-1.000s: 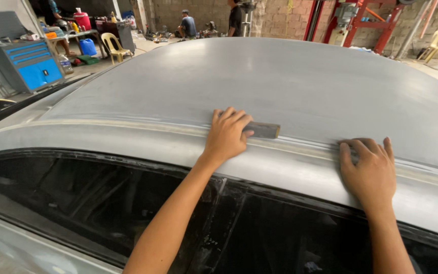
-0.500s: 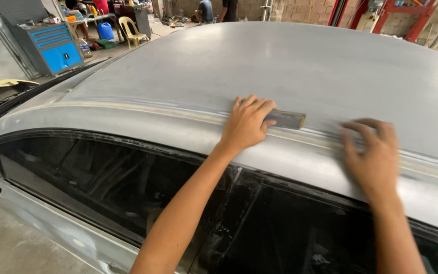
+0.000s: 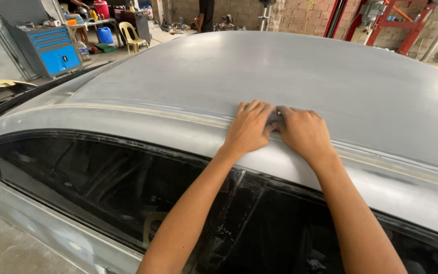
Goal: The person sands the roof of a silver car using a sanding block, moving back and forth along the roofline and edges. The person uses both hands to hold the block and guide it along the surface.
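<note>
Between both hands (image 3: 276, 128), sanding block (image 3: 276, 118) on roof (image 3: 290, 71).

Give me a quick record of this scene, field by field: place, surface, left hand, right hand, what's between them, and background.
Place: workshop with brick walls
Surface: bare grey car roof, dull, sanded look
Left hand: flat on roof edge, over a small dark block
Right hand: beside it, touching the same block
Block: mostly hidden
Background: blue tool cabinet, plastic chair, red lift frame
</note>
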